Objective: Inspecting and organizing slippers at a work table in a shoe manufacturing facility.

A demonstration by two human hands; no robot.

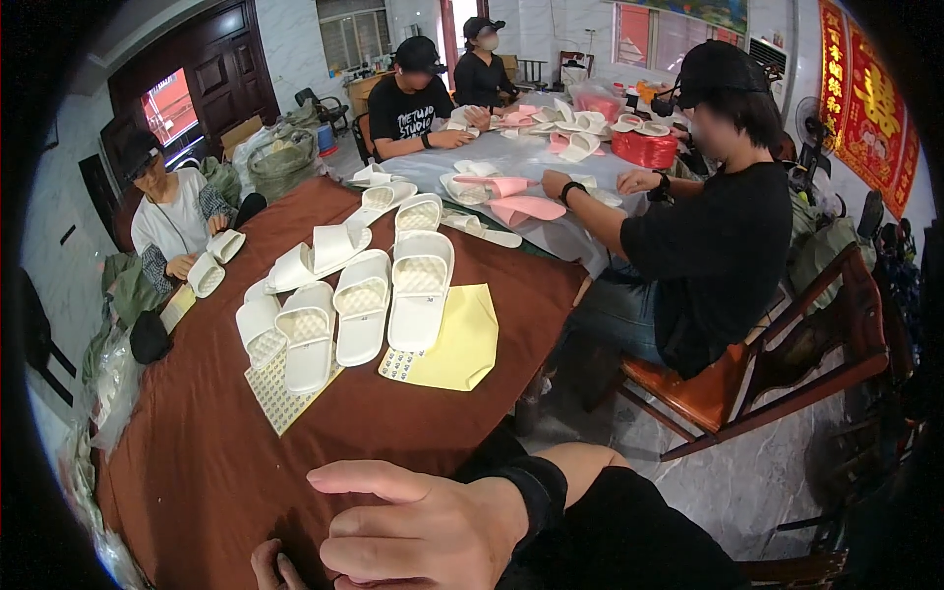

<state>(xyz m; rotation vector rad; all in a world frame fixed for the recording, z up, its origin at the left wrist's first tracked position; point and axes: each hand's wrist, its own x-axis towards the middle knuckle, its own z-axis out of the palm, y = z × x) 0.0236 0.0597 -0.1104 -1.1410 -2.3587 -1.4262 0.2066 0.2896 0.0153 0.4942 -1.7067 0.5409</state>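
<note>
My right hand (pixel 423 526), with a black band at the wrist, reaches in over the near edge of the brown-covered table (pixel 197 413). One of its digits stretches out, apart from the other loosely bent fingers, and nothing shows in it. Just left of it, only the fingertips of my left hand (pixel 275 568) show at the lower edge; the rest is out of view. Ahead lie several white slide slippers (pixel 360 310) with quilted insoles. A sheet of small printed stickers (pixel 285 398) and a yellow sheet (pixel 462 339) lie partly under them.
A person (pixel 177 211) on the left handles a pair of white slippers (pixel 211 265). Another person (pixel 718 216) sits at the right on a wooden chair (pixel 777 364), near pink slipper pieces (pixel 526 208). Two people work farther back. Sacks (pixel 285 162) stand at the left.
</note>
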